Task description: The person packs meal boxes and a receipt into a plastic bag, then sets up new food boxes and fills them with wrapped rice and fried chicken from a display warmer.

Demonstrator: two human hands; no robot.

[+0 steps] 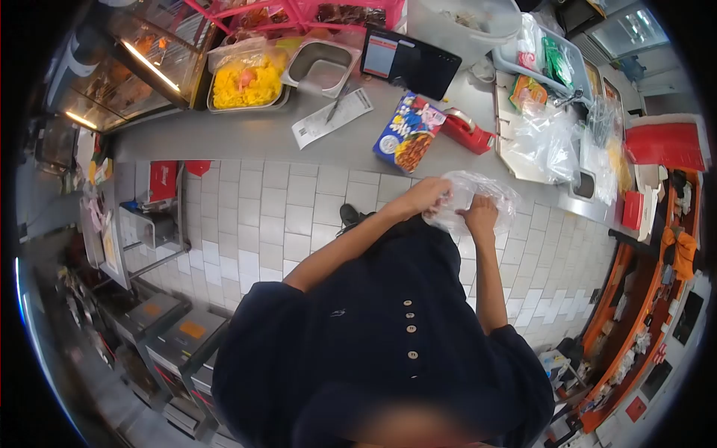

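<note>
Both my hands are at a clear plastic bag (455, 213) in front of the counter's edge. My left hand (429, 196) is closed on the bag's left side, its fingers pinched together. On the right, my right hand (480, 215) grips the bag's lower middle with bent fingers. Crumpled and see-through, the bag spreads between and behind the hands; nothing can be made out inside it. Just beyond my left hand, a blue printed box (409, 133) stands on the metal counter (328, 153). A red tape dispenser (467, 131) is right of the box.
A receipt (332, 118) with a pen, a tablet (410, 62), an empty metal pan (320, 67) and a tray of yellow food (249, 84) are on the counter. More plastic bags (549, 138) lie at the right. Orange shelving (638, 321) stands far right.
</note>
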